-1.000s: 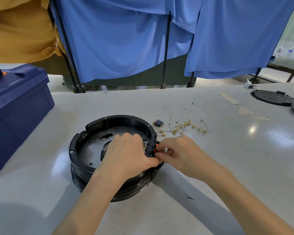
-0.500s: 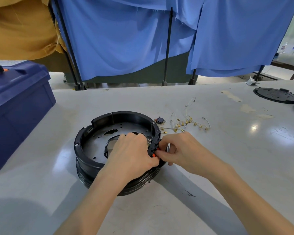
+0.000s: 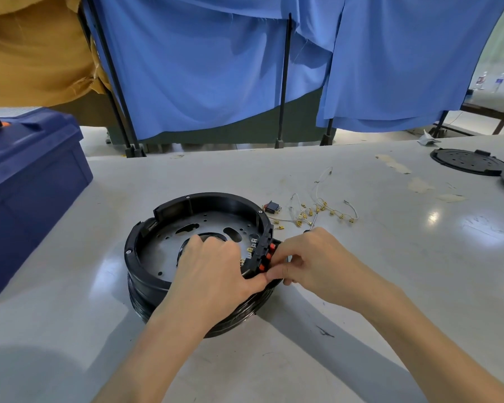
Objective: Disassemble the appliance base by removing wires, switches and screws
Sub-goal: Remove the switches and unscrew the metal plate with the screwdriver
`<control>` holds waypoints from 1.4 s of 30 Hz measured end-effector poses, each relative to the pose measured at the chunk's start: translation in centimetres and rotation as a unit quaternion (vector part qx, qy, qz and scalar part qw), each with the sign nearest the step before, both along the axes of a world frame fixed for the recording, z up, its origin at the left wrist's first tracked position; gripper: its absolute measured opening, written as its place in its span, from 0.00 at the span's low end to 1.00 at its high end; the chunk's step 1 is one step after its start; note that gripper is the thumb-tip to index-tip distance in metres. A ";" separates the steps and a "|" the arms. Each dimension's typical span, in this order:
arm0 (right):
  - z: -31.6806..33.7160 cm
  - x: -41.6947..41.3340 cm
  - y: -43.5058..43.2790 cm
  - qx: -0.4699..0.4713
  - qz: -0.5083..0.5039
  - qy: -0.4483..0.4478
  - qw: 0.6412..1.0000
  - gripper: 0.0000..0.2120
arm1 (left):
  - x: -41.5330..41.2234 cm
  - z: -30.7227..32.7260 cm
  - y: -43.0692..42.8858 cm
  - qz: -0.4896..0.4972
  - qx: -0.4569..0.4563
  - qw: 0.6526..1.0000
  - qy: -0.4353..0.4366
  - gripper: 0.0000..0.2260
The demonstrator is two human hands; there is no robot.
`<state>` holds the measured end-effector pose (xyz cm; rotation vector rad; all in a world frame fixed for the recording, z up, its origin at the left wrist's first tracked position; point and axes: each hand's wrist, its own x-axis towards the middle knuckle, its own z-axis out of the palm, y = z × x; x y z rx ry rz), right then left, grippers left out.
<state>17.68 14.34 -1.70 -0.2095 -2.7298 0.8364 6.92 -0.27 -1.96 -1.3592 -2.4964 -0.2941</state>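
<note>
Head view, single entry.

1. Appliance base (image 3: 134, 251): black and round, open side up. We logged it at the middle of the worktop (image 3: 390, 286), nearer the left edge than the right.
2. Switch strip (image 3: 264, 254): black with three red buttons, set in the base's right rim, brass terminals facing inward.
3. Left hand (image 3: 213, 274): fingers curled inside the base behind the strip, thumb pressed on its near end; we recorded it gripping the strip.
4. Right hand (image 3: 317, 257): outside the rim, thumb and forefinger pinching the strip's near end, touching the left thumb.
5. Loose rocker switch (image 3: 272, 207): just beyond the base, towards the far edge.
6. Loose wires (image 3: 323, 209): pale, with brass terminals, scattered right of that switch.
7. Blue toolbox (image 3: 26, 175): at the left edge.
8. Two black round covers (image 3: 469, 162): at the far right corner.
9. Blue curtains (image 3: 216, 68): we noted them hanging behind the far edge.
</note>
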 end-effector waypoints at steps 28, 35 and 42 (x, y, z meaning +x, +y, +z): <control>-1.1 0.3 -2.2 0.055 -0.048 0.027 0.997 0.06 | -0.3 -0.5 -0.2 -0.016 -0.015 0.997 -0.079 0.29; -1.2 0.2 -2.7 0.054 -0.046 0.033 0.997 0.05 | -0.5 -0.6 0.1 -0.031 -0.059 0.998 -0.018 0.28; -1.6 -0.3 -2.8 -0.014 -0.059 0.071 0.996 0.06 | -0.8 -1.4 0.2 -0.035 -0.060 0.998 0.007 0.25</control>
